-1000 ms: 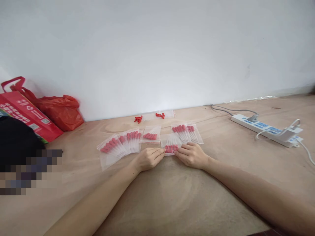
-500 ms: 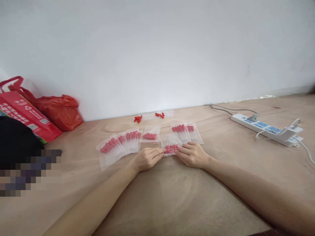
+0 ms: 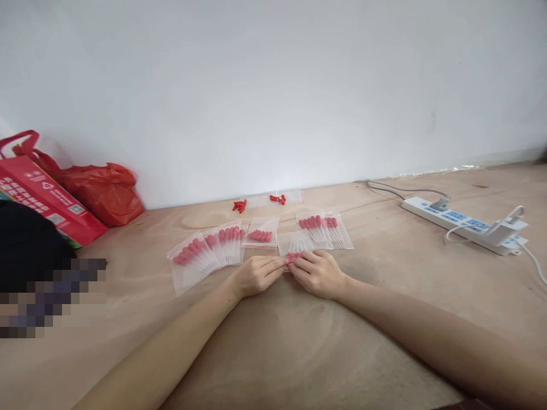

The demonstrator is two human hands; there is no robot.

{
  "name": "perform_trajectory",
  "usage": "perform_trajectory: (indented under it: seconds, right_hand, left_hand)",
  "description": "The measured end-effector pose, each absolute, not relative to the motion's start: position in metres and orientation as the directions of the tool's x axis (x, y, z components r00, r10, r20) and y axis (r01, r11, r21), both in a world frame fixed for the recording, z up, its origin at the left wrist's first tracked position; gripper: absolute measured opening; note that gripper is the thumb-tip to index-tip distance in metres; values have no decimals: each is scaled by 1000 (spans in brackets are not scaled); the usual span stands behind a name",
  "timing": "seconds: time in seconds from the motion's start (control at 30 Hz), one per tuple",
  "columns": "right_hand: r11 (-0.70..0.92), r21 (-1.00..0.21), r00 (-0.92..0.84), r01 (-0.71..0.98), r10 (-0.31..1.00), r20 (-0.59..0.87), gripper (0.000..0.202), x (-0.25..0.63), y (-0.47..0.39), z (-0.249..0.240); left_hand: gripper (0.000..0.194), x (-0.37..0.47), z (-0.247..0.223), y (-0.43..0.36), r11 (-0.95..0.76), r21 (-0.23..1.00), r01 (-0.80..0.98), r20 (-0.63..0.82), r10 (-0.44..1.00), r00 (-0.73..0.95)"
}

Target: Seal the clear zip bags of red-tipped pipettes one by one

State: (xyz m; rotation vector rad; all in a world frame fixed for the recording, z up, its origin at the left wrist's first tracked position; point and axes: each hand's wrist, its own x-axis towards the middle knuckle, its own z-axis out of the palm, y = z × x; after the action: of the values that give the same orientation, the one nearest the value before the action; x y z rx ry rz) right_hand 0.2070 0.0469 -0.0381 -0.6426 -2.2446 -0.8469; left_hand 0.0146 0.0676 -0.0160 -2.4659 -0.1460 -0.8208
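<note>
Several clear zip bags of red pieces already lie filled on the wooden desk [image 3: 384, 296]: a fanned row at the left [image 3: 205, 247], a single bag [image 3: 260, 233] in the middle, and another fanned group at the right [image 3: 325, 230]. One more small zip bag [image 3: 294, 246] lies just in front of them, pinched at its near edge between both hands. A few loose red pieces [image 3: 240, 205] and what looks like an unfilled bag [image 3: 290, 196] remain by the wall, so the filling looks mostly done but not finished. The left hand [image 3: 256, 274] has its fingers closed narrow on the bag's left corner. The right hand [image 3: 317, 273] now pinches close beside it; half a second ago it sat farther right along the edge.
</note>
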Motion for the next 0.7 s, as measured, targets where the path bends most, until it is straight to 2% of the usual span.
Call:
perform_trajectory:
  seconds: [0.33,0.7]
  right_hand:
    - [670,507,-739,543,94,668,28,206,49,-34]
    - [615,570,-759,545,74,647,16,233,49,-35]
  left_hand:
    - [12,17,-16,65,-861,-430,271,608,-54,792]
    - [11,15,-19,64,-893,-368,259,644,-44,764]
